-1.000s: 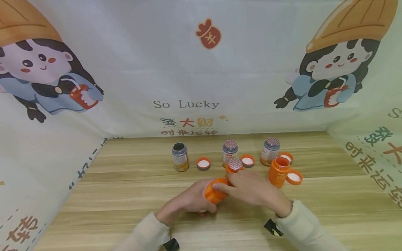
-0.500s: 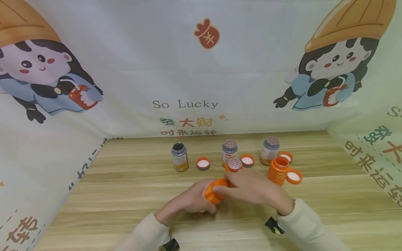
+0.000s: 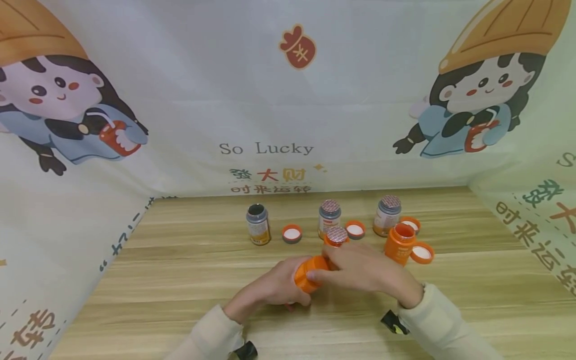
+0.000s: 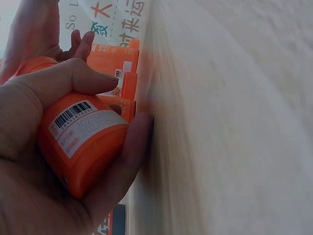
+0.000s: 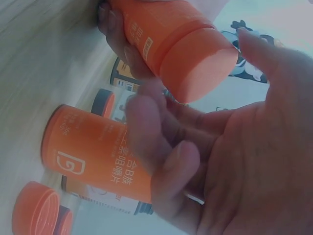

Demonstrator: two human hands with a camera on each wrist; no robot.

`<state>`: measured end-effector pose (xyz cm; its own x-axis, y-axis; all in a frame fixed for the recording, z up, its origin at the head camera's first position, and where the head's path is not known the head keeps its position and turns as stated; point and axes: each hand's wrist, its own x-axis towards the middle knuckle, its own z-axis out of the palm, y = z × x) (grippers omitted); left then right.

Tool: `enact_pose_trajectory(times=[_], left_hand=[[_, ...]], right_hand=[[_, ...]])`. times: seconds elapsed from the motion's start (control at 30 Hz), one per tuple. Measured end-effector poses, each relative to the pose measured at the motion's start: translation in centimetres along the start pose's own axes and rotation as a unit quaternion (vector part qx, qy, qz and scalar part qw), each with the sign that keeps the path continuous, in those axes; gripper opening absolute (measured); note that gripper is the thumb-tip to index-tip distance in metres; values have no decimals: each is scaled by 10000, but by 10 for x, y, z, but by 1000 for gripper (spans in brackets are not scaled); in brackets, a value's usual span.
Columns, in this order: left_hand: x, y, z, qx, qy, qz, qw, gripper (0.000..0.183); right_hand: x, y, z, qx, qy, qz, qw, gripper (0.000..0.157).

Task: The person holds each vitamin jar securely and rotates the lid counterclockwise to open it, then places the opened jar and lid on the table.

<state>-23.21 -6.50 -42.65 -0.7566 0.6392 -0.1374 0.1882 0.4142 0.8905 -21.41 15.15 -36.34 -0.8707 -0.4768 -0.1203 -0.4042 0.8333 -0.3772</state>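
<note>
My left hand [image 3: 285,281] grips an orange plastic bottle [image 4: 90,142] around its body, tilted above the table, with a barcode label showing in the left wrist view. At the bottle's upper end sits an orange screw cap [image 5: 198,63]. My right hand [image 3: 366,267] is at this cap, thumb on one side and bent fingers at the other. Just behind the right hand stands another orange bottle [image 3: 336,235] with a silver foil seal on its mouth. In the head view, the right hand hides most of that bottle.
Three grey-topped bottles stand behind: one open [image 3: 258,225], two foil-sealed [image 3: 330,217] [image 3: 388,216]. An open orange bottle [image 3: 399,245] stands at right. Upturned caps [image 3: 291,234] [image 3: 355,230] [image 3: 422,254] lie beside bottles on the wooden table [image 3: 180,270]. A printed cloth [image 3: 202,115] walls the back.
My right thumb has shifted slightly down across the cap, and the right wrist has moved a little to the right. The left hand keeps its hold on the tilted bottle.
</note>
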Motion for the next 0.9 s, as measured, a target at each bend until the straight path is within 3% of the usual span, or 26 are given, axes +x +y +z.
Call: enact_pose_trajectory(times=[0.37, 0.6, 0.9], left_hand=[[0, 2, -1, 39, -71, 30, 10000, 51], [0, 2, 0, 29, -1, -2, 10000, 58], [-1, 2, 0, 112, -92, 92, 9999, 51]], right_hand=[[1, 2, 0, -24, -121, -118, 9999, 44], [2, 2, 1, 133, -39, 15, 9999, 48], [1, 1, 0, 104, -130, -53, 9998, 45]])
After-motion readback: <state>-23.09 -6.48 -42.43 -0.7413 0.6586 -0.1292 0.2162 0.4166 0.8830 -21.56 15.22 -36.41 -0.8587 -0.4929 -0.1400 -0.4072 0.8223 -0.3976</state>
